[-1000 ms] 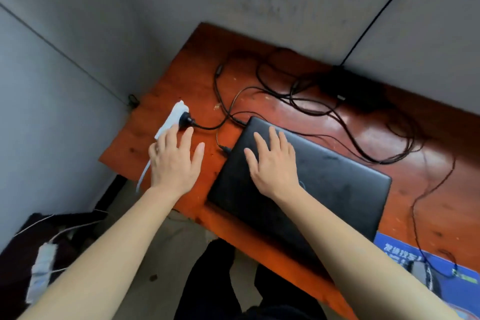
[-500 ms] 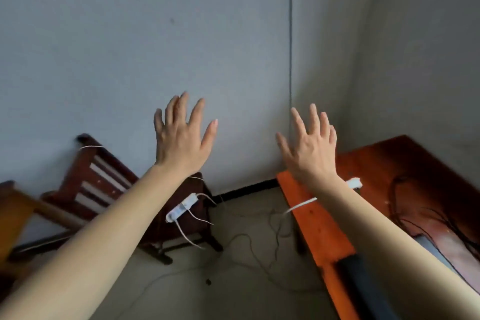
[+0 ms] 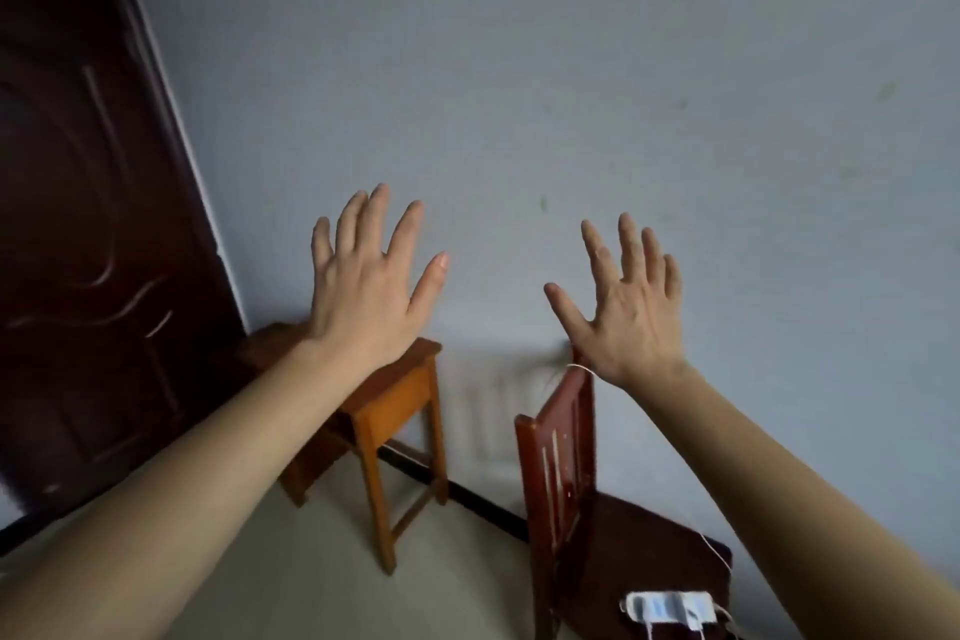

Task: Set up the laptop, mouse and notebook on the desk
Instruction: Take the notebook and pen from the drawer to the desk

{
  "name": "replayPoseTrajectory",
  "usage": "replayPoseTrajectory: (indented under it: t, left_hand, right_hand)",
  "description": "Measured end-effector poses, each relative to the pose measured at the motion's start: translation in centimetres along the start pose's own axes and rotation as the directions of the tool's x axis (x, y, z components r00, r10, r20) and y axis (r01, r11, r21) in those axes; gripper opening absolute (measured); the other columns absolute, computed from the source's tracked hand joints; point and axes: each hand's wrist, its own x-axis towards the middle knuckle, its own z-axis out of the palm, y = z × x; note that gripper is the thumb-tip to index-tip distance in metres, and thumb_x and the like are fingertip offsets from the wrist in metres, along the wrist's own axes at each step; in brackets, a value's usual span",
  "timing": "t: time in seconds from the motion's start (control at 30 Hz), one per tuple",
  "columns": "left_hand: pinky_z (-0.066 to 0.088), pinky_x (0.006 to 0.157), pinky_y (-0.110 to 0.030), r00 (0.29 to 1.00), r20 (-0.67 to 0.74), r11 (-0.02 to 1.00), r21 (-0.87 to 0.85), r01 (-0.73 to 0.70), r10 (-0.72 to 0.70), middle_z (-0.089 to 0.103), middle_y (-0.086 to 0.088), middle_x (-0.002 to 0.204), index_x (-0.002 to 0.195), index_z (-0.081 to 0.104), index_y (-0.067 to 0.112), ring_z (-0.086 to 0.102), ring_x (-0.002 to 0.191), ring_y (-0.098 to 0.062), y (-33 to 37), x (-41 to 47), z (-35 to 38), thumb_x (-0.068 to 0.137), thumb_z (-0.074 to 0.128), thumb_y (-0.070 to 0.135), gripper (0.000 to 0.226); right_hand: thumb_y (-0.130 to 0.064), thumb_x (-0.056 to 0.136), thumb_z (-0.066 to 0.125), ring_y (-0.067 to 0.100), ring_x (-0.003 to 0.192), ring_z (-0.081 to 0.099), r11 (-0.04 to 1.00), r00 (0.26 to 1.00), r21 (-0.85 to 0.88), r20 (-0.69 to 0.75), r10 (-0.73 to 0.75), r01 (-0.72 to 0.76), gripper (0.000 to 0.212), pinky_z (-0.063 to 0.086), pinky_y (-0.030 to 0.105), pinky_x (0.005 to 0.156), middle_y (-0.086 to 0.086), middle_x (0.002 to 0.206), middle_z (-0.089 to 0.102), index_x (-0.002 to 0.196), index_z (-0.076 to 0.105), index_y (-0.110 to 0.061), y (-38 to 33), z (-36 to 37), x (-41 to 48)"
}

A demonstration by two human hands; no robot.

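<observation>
None of the task's things shows here: laptop, mouse, notebook and desk all lie outside the head view, so their places cannot be told. The left hand (image 3: pixel 363 291) and the right hand (image 3: pixel 628 312) are both raised, fingers spread wide, holding nothing, backs toward the camera, in front of a plain pale wall (image 3: pixel 623 68).

Taking the dark red chair (image 3: pixel 566 463) as the landmark: the right hand hovers just above its slatted back; a small orange wooden stool (image 3: pixel 400 395) stands to its left, partly behind the left wrist; farther left is a dark carved door (image 3: pixel 88 224). On the chair's seat lies a white-and-blue face mask (image 3: pixel 670 608) with thin white strings.

The risk, as a judgement: with the gaze turned away from the work, a blind reach could knock the chair or catch the mask strings, and the setup makes no headway

The woods look hard and glossy, the wall matt, the mask soft and pleated
</observation>
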Motion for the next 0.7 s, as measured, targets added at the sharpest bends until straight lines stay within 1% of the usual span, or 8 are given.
replayPoseTrajectory:
  t: [0.2, 0.27, 0.37, 0.43, 0.53, 0.57, 0.7]
  left_hand:
    - [0.03, 0.109, -0.065, 0.99, -0.039, 0.973, 0.18, 0.143, -0.138, 0.029, -0.024, 0.157, 0.151, 0.037, 0.015, 0.028, 0.144, -0.042, -15.0, -1.3, 1.9, 0.099, 0.029, 0.055, 0.066]
    - [0.031, 0.109, -0.065, 0.981, -0.057, 0.96, 0.205, 0.193, -0.185, 0.026, -0.024, 0.159, 0.152, 0.035, 0.017, 0.026, 0.145, -0.042, -19.2, -2.1, 3.4, 0.099, 0.031, 0.055, 0.065]
    - [0.03, 0.11, -0.066, 0.955, -0.02, 0.923, 0.249, 0.292, -0.297, 0.023, -0.024, 0.16, 0.153, 0.032, 0.018, 0.024, 0.146, -0.042, -25.3, -3.0, 6.7, 0.099, 0.028, 0.056, 0.067]
    - [0.029, 0.111, -0.066, 0.939, 0.008, 0.903, 0.279, 0.327, -0.343, 0.023, -0.023, 0.161, 0.154, 0.032, 0.019, 0.023, 0.147, -0.042, -28.7, -3.0, 8.9, 0.099, 0.026, 0.058, 0.068]
    - [0.029, 0.111, -0.066, 0.922, 0.029, 0.872, 0.337, 0.355, -0.387, 0.022, -0.023, 0.161, 0.154, 0.032, 0.019, 0.023, 0.147, -0.041, -34.4, -1.5, 12.8, 0.099, 0.025, 0.057, 0.067]
    - [0.028, 0.112, -0.066, 0.913, 0.03, 0.859, 0.353, 0.372, -0.407, 0.022, -0.023, 0.161, 0.154, 0.032, 0.018, 0.022, 0.148, -0.04, -36.9, -0.3, 14.6, 0.099, 0.026, 0.057, 0.067]
    - [0.026, 0.112, -0.067, 0.883, 0.018, 0.826, 0.363, 0.43, -0.468, 0.023, -0.024, 0.161, 0.154, 0.034, 0.016, 0.023, 0.147, -0.042, -44.6, 4.6, 19.1, 0.099, 0.026, 0.056, 0.068]
  right_hand:
    - [-0.073, 0.095, 0.027, 0.04, 0.153, 0.01, 0.975, 0.979, 0.1, 0.035, -0.203, 0.198, 0.079, 0.014, 0.059, 0.121, 0.017, 0.167, 0.011, 0.16, 0.015, -0.029, -13.9, 10.0, 6.5]
    - [-0.073, 0.094, 0.028, 0.041, 0.152, 0.012, 0.956, 0.962, 0.129, 0.039, -0.271, 0.264, 0.078, 0.014, 0.059, 0.12, 0.017, 0.167, 0.013, 0.159, 0.017, -0.03, -17.7, 13.6, 8.0]
    - [-0.072, 0.095, 0.029, 0.042, 0.152, 0.015, 0.916, 0.928, 0.184, 0.052, -0.37, 0.355, 0.077, 0.017, 0.061, 0.12, 0.018, 0.166, 0.016, 0.159, 0.022, -0.03, -23.0, 20.1, 10.8]
    - [-0.071, 0.095, 0.03, 0.042, 0.151, 0.016, 0.892, 0.908, 0.207, 0.041, -0.418, 0.402, 0.076, 0.019, 0.062, 0.119, 0.018, 0.165, 0.017, 0.158, 0.024, -0.029, -25.5, 24.4, 13.0]
    - [-0.071, 0.096, 0.028, 0.043, 0.151, 0.018, 0.872, 0.896, 0.243, 0.027, -0.444, 0.425, 0.075, 0.02, 0.063, 0.119, 0.019, 0.165, 0.019, 0.158, 0.025, -0.029, -29.2, 31.2, 17.3]
    - [-0.071, 0.096, 0.027, 0.043, 0.15, 0.018, 0.865, 0.891, 0.259, 0.033, -0.453, 0.43, 0.075, 0.021, 0.063, 0.119, 0.019, 0.165, 0.019, 0.158, 0.025, -0.029, -30.7, 34.1, 19.4]
    - [-0.071, 0.096, 0.027, 0.043, 0.151, 0.016, 0.844, 0.866, 0.283, 0.078, -0.494, 0.456, 0.075, 0.019, 0.063, 0.119, 0.018, 0.165, 0.017, 0.158, 0.023, -0.029, -35.6, 41.8, 26.9]
